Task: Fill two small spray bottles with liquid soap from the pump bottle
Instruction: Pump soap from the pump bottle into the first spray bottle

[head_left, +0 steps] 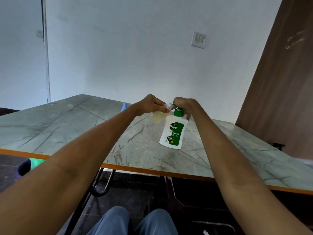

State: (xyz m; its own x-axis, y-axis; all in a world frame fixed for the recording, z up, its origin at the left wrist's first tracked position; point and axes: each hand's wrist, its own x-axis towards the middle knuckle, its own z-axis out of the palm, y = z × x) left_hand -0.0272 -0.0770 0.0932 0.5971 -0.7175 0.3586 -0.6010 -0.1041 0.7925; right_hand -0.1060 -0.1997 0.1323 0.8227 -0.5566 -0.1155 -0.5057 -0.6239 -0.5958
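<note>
Two hands fill a small bottle at a soap pump on a marble-patterned counter.

The grey-green, orange-edged counter (67, 126) carries a white plastic pump bottle with a green label and green pump head (173, 131), well in from the near edge. The right hand (183, 106) curls its fingers over the pump head. The left hand (150, 104) pinches the small clear spray bottle (160, 116), holding yellowish liquid, tilted with its open neck at the nozzle.

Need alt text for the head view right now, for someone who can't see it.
A person's left hand holds a small clear spray bottle, tilted and partly filled with yellowish liquid, at the nozzle of a white and green pump bottle while the right hand rests on its pump, on a marbled table.
</note>
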